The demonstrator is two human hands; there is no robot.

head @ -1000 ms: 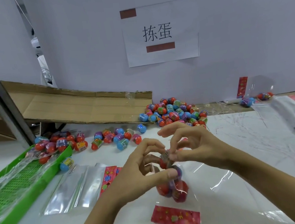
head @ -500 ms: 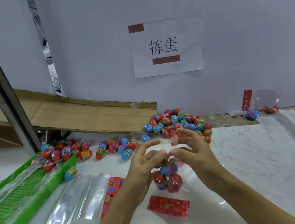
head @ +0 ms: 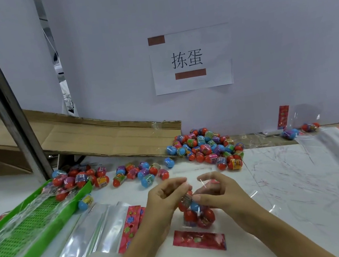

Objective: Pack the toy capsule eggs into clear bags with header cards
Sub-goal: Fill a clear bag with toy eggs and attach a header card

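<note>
Pinching the mouth of the clear bag (head: 197,212) from both sides, your left hand (head: 164,201) and right hand (head: 219,192) hold it upright near the front edge of the table (head: 287,178). Capsule eggs (head: 198,215) sit inside, red header card (head: 198,240) lying flat below. Loose eggs (head: 207,147) pile up at the back edge, empty bags (head: 95,231) beside the green tray (head: 17,238) on the left.

Bright, even, diffuse light overhead; barely any shadows. Soft white glare on the empty clear bags (head: 91,232) and the desk (head: 299,187). Wide-angle bending along the metal post (head: 4,95). Motion smear at far right edge; slightly soft overall.
</note>
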